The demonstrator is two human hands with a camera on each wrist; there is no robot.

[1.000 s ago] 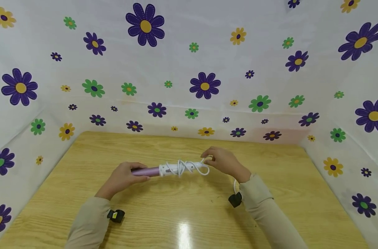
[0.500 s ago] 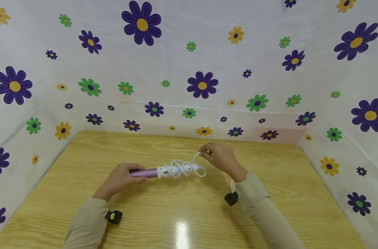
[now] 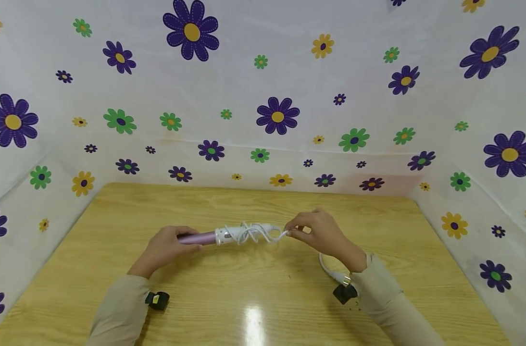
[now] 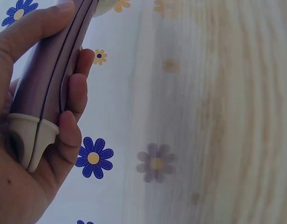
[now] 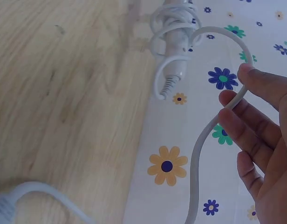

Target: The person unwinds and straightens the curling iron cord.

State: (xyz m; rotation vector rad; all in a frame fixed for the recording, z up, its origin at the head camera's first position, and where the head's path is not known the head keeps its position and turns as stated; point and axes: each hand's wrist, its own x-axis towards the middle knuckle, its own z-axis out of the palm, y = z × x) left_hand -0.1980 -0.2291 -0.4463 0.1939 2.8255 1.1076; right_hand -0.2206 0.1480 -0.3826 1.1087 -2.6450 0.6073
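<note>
A hair straightener (image 3: 204,238) with a purple barrel and white handle is held above the table. My left hand (image 3: 163,247) grips its purple end, fingers curled round it. In the left wrist view the purple barrel (image 4: 52,65) shows a lengthwise split and a cream tip. Loops of white cord (image 3: 250,233) are wound round the handle. My right hand (image 3: 325,235) pinches the cord just beyond the handle's end; in the right wrist view, thumb and fingers hold the cord (image 5: 248,51). Below that hand hangs the cord's plug (image 3: 342,278), near the right cuff.
The wooden table (image 3: 194,307) lies under both hands. A white sheet (image 3: 228,72) printed with flowers stands round its back and sides. Each wrist carries a small black device, such as the left one (image 3: 158,300).
My right hand lifted the cord up off the handle, then moved right and down with it. The plug has come into view below. The left hand keeps its grip on the straightener.
</note>
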